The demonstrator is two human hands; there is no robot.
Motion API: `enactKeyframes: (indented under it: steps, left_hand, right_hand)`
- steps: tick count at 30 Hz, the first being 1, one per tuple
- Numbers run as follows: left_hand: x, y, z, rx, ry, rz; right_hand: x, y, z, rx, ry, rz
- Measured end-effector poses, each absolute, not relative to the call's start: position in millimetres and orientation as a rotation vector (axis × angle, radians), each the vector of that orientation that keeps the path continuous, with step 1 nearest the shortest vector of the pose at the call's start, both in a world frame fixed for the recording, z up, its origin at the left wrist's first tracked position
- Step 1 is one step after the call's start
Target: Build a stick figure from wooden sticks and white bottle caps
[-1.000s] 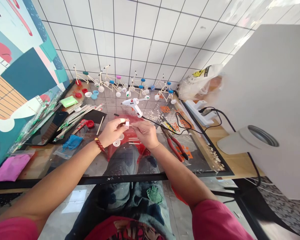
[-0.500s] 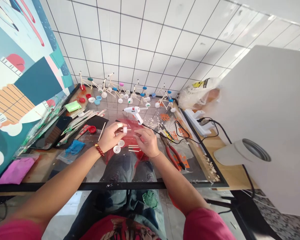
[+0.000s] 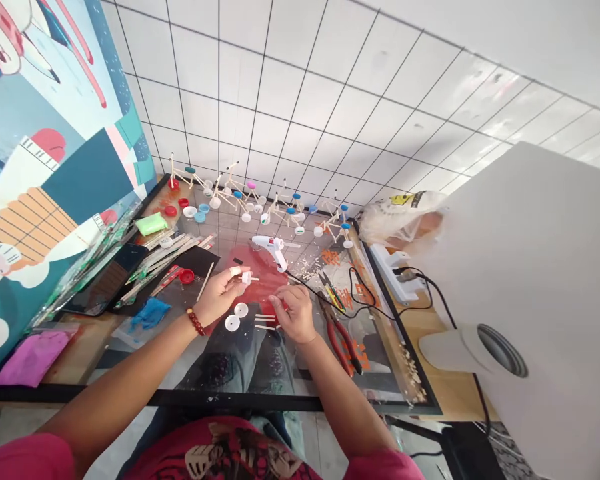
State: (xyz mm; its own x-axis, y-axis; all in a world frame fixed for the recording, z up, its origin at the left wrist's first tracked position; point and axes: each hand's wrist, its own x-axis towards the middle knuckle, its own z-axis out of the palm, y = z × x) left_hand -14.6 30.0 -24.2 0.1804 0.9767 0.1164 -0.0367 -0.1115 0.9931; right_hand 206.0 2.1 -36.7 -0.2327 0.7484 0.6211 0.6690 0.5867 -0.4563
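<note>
Fingers of the left hand pinched a stick-pierced white cap, best held level and steady, while the right hand curled onto loose sticks, its grasp unclear.

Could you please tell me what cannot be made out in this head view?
- Head view: whether the right hand grips anything; its own knuckles hide the fingertips.
- Head view: how the stick joins the white cap in the left hand; too small.
- Head view: what the plastic bag holds; its film blurs it.
- Head view: full shape of the white appliance; cut off by the right edge.
</note>
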Motion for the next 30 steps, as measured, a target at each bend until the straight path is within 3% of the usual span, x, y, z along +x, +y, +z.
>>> enactKeyframes:
  steps: [13, 21, 26, 30]
  left_hand:
    - [-20, 34, -22, 1.180, 1.182, 1.412]
    - [-43, 50, -13, 1.622, 1.347, 1.370]
    - [-38, 52, -9, 1.081, 1.105, 1.376]
    - [-39, 52, -2, 0.631, 0.873, 1.340]
  right_hand:
    - [210, 8, -36, -1.199, -2.022, 0.060]
    - [205, 5, -35, -1.135, -2.084, 0.210]
    - [196, -4, -10, -1.144, -2.189, 0.424]
    - [208, 9, 4, -1.471, -2.105, 0.414]
